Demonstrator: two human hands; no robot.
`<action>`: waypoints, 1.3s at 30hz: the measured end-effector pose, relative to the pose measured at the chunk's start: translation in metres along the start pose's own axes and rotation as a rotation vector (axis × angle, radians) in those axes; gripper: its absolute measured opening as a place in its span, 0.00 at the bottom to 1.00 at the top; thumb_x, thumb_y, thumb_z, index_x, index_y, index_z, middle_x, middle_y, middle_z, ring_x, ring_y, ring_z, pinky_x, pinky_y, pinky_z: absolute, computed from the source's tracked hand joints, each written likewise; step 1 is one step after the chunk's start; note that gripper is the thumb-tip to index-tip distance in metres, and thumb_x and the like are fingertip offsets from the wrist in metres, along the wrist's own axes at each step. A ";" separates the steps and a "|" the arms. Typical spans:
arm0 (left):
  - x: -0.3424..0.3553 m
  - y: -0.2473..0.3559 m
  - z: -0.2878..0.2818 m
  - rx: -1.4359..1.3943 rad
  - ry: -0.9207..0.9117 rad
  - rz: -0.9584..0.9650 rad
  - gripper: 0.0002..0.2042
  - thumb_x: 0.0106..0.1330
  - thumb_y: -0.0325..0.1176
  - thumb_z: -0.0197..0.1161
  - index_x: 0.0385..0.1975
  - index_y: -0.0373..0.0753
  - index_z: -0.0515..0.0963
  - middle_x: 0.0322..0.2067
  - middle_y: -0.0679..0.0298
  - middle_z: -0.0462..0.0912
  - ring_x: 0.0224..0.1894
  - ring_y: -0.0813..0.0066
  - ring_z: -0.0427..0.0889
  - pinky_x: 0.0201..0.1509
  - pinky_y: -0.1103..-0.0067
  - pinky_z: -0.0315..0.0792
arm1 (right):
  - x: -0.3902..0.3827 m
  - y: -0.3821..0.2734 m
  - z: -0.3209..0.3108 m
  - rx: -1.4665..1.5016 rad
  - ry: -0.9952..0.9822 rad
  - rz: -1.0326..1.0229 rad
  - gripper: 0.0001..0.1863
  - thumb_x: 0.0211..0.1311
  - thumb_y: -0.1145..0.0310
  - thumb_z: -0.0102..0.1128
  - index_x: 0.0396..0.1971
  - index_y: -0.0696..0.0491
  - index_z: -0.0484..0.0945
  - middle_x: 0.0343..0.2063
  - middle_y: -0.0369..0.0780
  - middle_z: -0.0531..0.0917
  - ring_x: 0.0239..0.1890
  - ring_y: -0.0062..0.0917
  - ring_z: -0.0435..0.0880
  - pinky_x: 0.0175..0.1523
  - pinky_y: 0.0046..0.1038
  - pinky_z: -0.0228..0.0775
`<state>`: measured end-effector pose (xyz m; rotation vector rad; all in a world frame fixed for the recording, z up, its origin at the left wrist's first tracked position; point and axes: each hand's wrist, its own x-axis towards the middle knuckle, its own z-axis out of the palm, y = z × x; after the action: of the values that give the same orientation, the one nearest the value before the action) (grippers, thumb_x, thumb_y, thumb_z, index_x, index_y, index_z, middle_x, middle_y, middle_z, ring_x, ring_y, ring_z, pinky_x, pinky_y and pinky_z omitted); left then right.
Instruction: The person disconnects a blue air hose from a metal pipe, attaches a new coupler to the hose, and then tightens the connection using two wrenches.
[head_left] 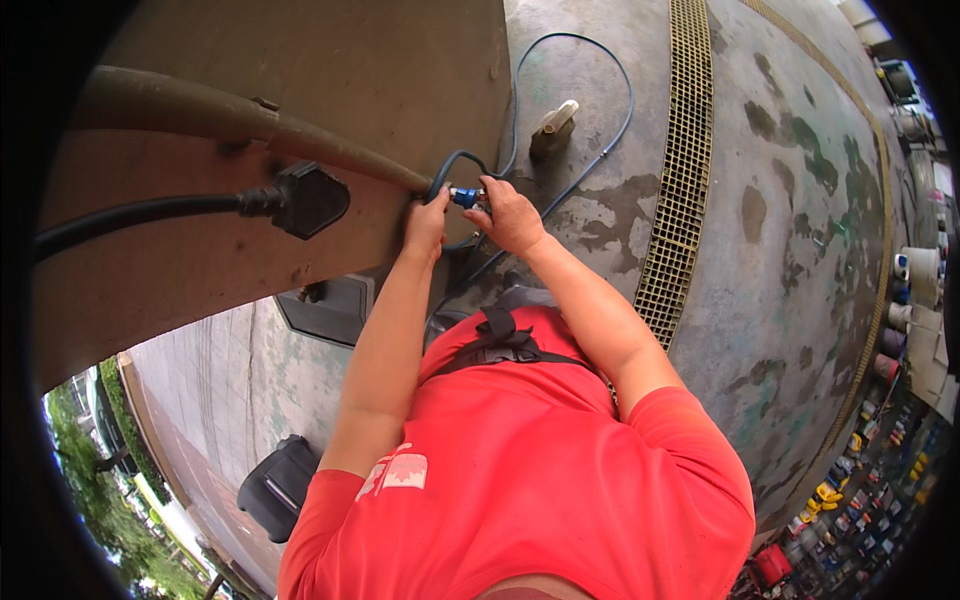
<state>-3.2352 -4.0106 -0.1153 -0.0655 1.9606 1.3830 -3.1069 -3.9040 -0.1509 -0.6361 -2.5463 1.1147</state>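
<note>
Both my arms reach forward to a small blue hose connector [465, 198] with metal ends, beside the brown wall's edge. My left hand [426, 225] is closed at its left end, where a grey-blue hose [447, 165] bends close by. From the right, my right hand [513, 217] closes on the connector's other end with thumb and fingers. The grip's inner side is partly hidden by my fingers. A thinner blue hose [622, 75] loops out over the floor and comes back beneath my right hand.
A brown wall [400, 90] carries a thick pipe [220, 108] and a black cable [140, 212] with a box-like end. A plastic jug [553, 135] stands ahead. A drain grate [674, 220] crosses the wet concrete. A black bin [278, 488] is at lower left.
</note>
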 end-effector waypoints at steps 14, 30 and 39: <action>0.002 0.004 0.001 0.034 -0.013 -0.074 0.14 0.62 0.46 0.62 0.25 0.42 0.76 0.22 0.70 0.70 0.18 0.80 0.61 0.17 0.79 0.53 | 0.015 0.000 -0.011 1.076 -0.453 0.766 0.27 0.63 0.44 0.56 0.45 0.54 0.70 0.33 0.48 0.83 0.22 0.32 0.82 0.23 0.31 0.73; 0.002 0.005 0.000 0.051 -0.034 -0.071 0.13 0.62 0.46 0.62 0.27 0.43 0.76 0.23 0.71 0.70 0.18 0.82 0.61 0.17 0.80 0.53 | -0.004 -0.018 0.007 0.162 0.389 0.117 0.22 0.59 0.55 0.63 0.42 0.59 0.74 0.32 0.47 0.80 0.35 0.43 0.80 0.43 0.36 0.74; 0.003 0.002 0.000 0.063 -0.033 -0.055 0.13 0.62 0.46 0.62 0.26 0.43 0.76 0.22 0.72 0.69 0.19 0.81 0.61 0.18 0.79 0.54 | 0.003 -0.010 -0.003 0.542 0.044 0.336 0.20 0.63 0.54 0.57 0.38 0.60 0.74 0.24 0.44 0.80 0.26 0.36 0.81 0.31 0.34 0.74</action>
<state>-3.2384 -4.0086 -0.1158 -0.0667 1.9594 1.2780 -3.1112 -3.9064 -0.1416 -0.9348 -1.9988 1.7844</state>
